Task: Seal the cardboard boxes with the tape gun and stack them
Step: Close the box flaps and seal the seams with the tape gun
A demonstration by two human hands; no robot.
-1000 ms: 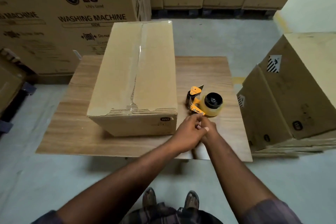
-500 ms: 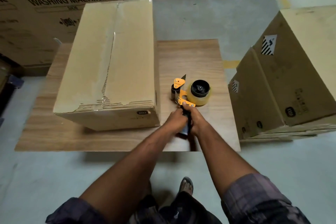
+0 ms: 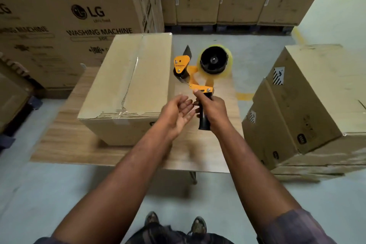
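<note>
Gripping the black handle (image 3: 204,120) of the tape gun (image 3: 195,83), the fingers (image 3: 199,95) of my right hand (image 3: 216,110) are curled tight round it, one of them stretched up against the orange frame. That holds the gun in the air above the desk, just right of the box, with its roll of tape (image 3: 215,61) on the far side and the blade pointing away from me. The fingers (image 3: 186,103) of my left hand (image 3: 176,118) are straight and spread, palm up and holding nothing, right beside the handle. Through the blur I cannot tell whether they touch it.

Further out, the box (image 3: 128,85) sits on the left part of the desk (image 3: 59,144) with its flaps down. A glossy strip runs along its top seam from the far edge to the near one, where it wrinkles over the lip. From that I judge this box has at least one pass of tape on top. Whether the seal is complete I cannot say.

On the right, beside the desk, other boxes (image 3: 309,105) lie piled at a tilt. Large washing machine cartons (image 3: 69,16) stand far and to the left.

As I read it, sealing is under way or nearly finished. Moving this box from the desk to the pile is not yet done.
</note>
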